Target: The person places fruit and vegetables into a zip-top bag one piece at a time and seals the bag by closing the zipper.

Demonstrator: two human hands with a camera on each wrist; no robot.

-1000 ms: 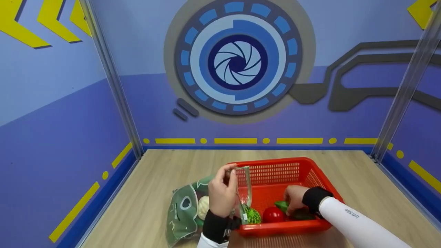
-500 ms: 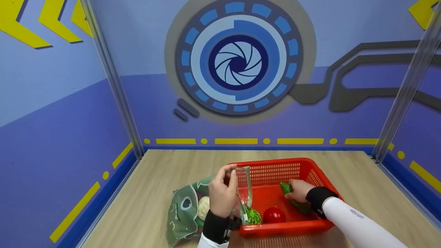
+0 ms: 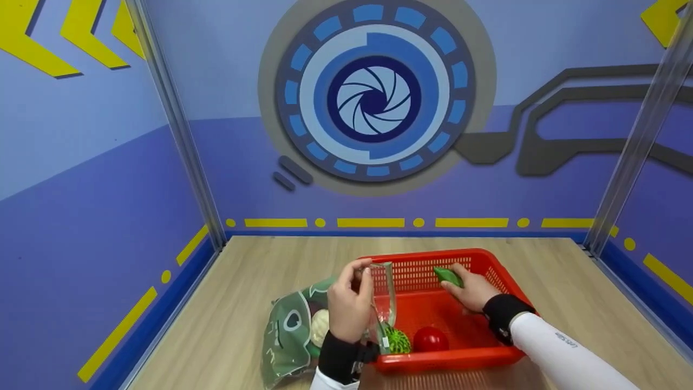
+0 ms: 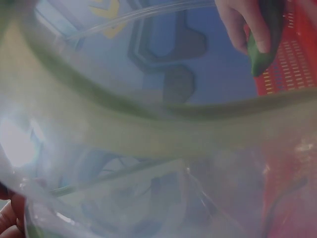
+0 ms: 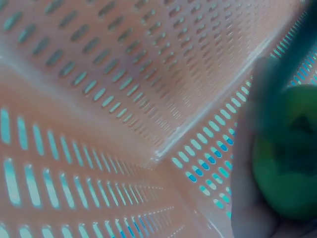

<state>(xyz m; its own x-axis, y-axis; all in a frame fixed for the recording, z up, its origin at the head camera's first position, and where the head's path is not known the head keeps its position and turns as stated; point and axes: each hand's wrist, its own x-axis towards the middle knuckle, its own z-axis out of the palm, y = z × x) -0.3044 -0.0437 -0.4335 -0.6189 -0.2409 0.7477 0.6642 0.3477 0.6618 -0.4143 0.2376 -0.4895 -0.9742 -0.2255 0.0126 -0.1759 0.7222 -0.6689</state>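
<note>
My left hand (image 3: 349, 306) holds the rim of a see-through bag (image 3: 287, 338) printed with a green cartoon face, keeping its mouth raised over the basket's left side. A whitish, rounded vegetable (image 3: 320, 326) shows inside it. My right hand (image 3: 475, 291) grips a long green vegetable (image 3: 448, 277) with a pointed tip, lifted within the red basket (image 3: 449, 355). In the left wrist view the green vegetable (image 4: 267, 37) appears beyond the blurred bag rim (image 4: 163, 116). The right wrist view shows its rounded green end (image 5: 287, 178) against the palm.
Towards the basket's front lie a shiny red, tomato-like vegetable (image 3: 431, 339) and a bumpy light-green one (image 3: 398, 340), the latter close to the bag's edge. Slotted basket walls (image 5: 114, 99) surround the right hand. The wooden tabletop (image 3: 260, 265) meets blue panels behind.
My right hand has raised the green vegetable from the basket floor, moving it up and away from the red vegetable. The left hand and bag have stayed put.
</note>
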